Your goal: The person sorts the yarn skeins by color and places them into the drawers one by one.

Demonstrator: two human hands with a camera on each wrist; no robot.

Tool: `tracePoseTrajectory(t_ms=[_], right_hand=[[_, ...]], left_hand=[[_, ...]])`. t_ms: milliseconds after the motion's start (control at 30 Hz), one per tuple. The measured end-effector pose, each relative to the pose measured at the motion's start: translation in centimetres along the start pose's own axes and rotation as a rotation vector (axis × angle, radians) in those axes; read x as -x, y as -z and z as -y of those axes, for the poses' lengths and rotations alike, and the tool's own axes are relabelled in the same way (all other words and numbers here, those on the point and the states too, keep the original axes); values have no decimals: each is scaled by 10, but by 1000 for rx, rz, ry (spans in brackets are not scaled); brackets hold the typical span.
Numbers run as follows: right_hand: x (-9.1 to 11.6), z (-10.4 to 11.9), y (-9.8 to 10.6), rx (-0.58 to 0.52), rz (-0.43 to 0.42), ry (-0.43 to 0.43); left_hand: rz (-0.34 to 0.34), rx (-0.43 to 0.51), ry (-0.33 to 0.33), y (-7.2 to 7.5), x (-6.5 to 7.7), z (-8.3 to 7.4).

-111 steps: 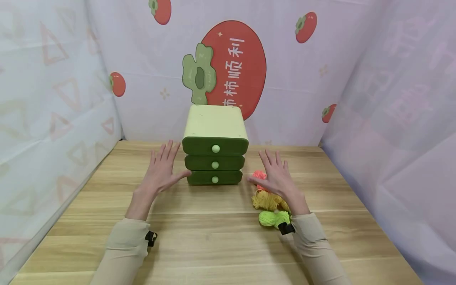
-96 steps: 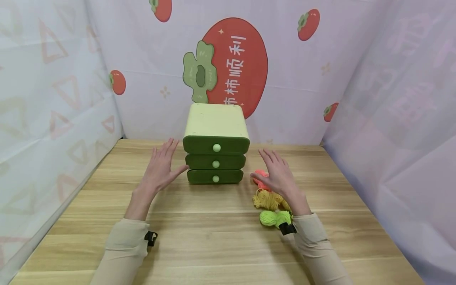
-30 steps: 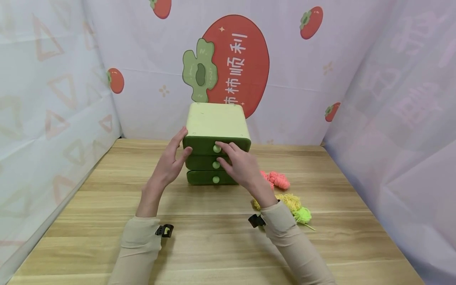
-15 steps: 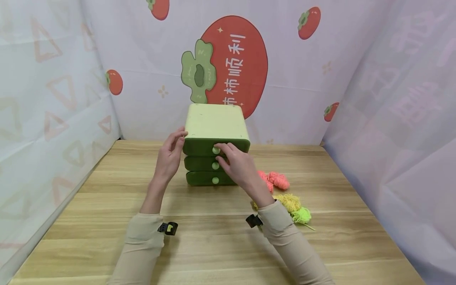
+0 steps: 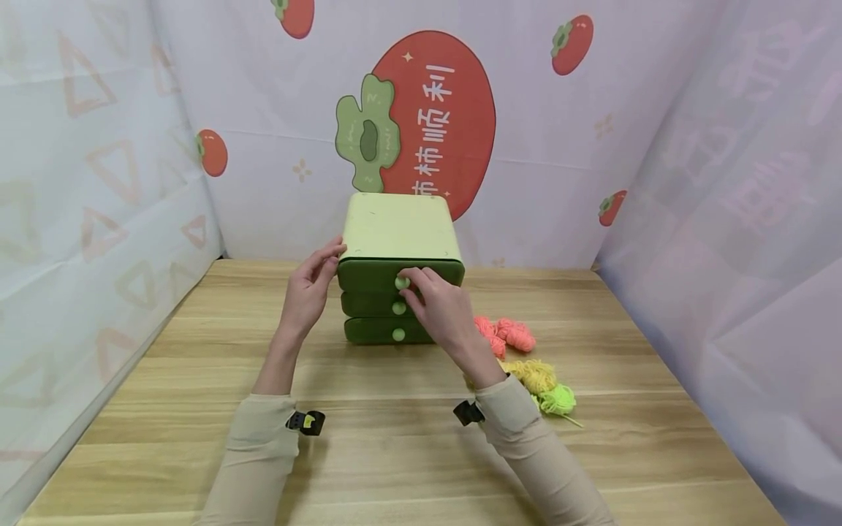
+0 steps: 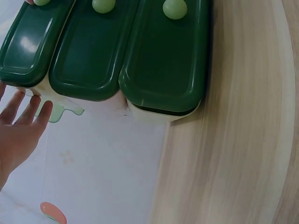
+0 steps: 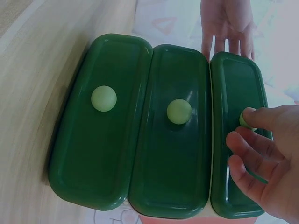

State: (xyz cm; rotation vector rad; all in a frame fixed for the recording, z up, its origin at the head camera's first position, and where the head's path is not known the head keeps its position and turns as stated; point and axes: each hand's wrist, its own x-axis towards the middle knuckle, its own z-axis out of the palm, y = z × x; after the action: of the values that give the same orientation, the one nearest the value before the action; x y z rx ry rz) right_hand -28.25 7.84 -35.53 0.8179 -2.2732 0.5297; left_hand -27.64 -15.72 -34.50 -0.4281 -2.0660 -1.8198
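head view shows the right hand [image 5: 444, 307] pinching the top knob [image 5: 402, 283] between thumb and finger, the left hand [image 5: 306, 289] touching the drawer cabinet [image 5: 401, 226] with extended fingers.

Plain beige sleeves [image 5: 245, 471] are worn. At each cuff [image 5: 264, 415] a black fitting [image 5: 317, 423] is seen, the left one marked with yellow-green.

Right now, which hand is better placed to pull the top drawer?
The right hand, probably: it pinches the knob of the top drawer; the left hand is beside the cabinet, better for steadying.
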Motion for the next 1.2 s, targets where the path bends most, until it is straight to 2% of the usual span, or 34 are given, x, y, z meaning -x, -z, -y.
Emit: tracePoseTrajectory(t_ms=[267,500,767,867,933,1033,1200], right_hand=[[5,2,2,-19,-37,43],[12,1,4,-18,-46,56],[19,7,9,-1,-55,103],[21,9,10,-2,-54,114],[23,10,11,-5,-52,117],[24,11,13,-7,-48,119],[26,12,15,-1,-48,129]], left_hand=[[12,-16,-44,0,3,4],[2,20,-81,-2,1,13],[-45,37,-80,1,-6,41],[-55,35,-83,1,-6,43],[-57,47,-65,0,-5,35],[-63,74,-59,-1,-4,34],[-65,96,-55,-2,-7,40]])
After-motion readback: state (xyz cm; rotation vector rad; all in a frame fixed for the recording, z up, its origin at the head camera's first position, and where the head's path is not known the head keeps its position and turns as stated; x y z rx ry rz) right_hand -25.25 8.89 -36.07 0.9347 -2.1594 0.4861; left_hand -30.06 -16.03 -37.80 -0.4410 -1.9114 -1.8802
